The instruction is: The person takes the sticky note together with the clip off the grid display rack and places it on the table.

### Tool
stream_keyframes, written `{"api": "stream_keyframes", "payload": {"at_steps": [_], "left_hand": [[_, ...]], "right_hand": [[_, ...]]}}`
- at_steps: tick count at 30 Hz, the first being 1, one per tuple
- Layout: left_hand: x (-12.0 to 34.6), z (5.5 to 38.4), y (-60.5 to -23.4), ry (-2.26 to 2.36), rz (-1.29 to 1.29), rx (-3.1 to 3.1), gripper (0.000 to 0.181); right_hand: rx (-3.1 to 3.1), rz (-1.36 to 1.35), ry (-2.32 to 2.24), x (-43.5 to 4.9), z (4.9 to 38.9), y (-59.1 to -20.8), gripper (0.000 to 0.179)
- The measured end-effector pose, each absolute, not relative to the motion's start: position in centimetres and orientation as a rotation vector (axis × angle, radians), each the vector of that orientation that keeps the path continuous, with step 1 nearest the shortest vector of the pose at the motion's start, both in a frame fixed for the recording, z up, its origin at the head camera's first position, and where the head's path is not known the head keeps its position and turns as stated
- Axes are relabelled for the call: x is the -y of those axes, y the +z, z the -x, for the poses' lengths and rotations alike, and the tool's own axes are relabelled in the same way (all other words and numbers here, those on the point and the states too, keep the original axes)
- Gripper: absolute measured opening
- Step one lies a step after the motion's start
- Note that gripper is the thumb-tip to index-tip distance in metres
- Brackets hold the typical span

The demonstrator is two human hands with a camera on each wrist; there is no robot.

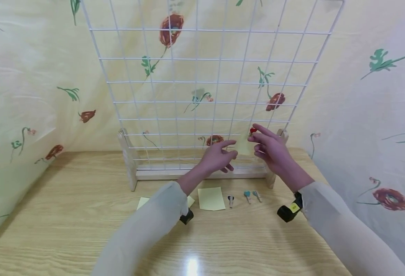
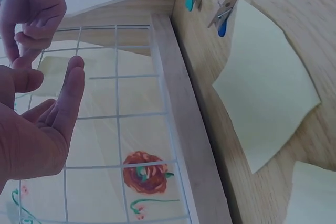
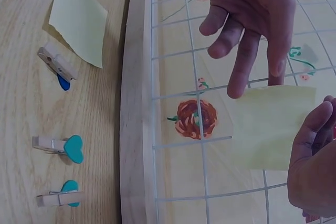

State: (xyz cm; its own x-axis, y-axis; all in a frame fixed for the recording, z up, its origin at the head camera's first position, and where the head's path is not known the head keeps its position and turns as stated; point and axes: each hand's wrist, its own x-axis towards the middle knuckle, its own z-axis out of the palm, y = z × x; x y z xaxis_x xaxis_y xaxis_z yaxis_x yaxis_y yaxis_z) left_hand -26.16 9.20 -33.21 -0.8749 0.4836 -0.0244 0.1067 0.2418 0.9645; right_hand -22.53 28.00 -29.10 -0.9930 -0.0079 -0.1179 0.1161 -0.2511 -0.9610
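My right hand (image 1: 269, 149) pinches a small clothespin with a red heart (image 1: 253, 130) between thumb and forefinger, low on the right side of the white wire grid (image 1: 195, 81). A pale yellow paper note (image 3: 273, 124) lies against the grid just below that clothespin, its edge beside the right hand's fingers. My left hand (image 1: 219, 156) is at the note's left edge, fingers mostly straight and thumb apart from the forefinger in the left wrist view. The clothespin's jaws are hidden behind the right fingers.
On the wooden table (image 1: 68, 214) before the grid lie a blue clothespin (image 3: 58, 64), two teal heart clothespins (image 3: 58, 146) and more yellow notes (image 1: 212, 198). The grid stands on a wooden base (image 1: 161, 174) with side posts. Floral cloth (image 1: 371, 153) surrounds the table.
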Motion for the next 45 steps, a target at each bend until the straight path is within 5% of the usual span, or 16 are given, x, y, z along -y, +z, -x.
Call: {"api": "stream_keyframes", "payload": {"at_steps": [16, 39, 45], "left_hand": [[-10.5, 26.9, -33.0, 1.665, -0.512, -2.269, 0.041], [-10.4, 26.6, -32.5, 1.655, -0.563, -2.469, 0.03], [-10.3, 26.5, -32.4, 1.673, -0.569, -2.467, 0.03]], "right_hand": [[-1.872, -0.212, -2.465, -27.7, 23.6, -29.0, 0.03], [-1.9, -0.224, -2.456, -27.8, 23.8, -29.0, 0.023], [-1.856, -0.201, -2.494, -27.8, 23.6, -28.7, 0.033]]}}
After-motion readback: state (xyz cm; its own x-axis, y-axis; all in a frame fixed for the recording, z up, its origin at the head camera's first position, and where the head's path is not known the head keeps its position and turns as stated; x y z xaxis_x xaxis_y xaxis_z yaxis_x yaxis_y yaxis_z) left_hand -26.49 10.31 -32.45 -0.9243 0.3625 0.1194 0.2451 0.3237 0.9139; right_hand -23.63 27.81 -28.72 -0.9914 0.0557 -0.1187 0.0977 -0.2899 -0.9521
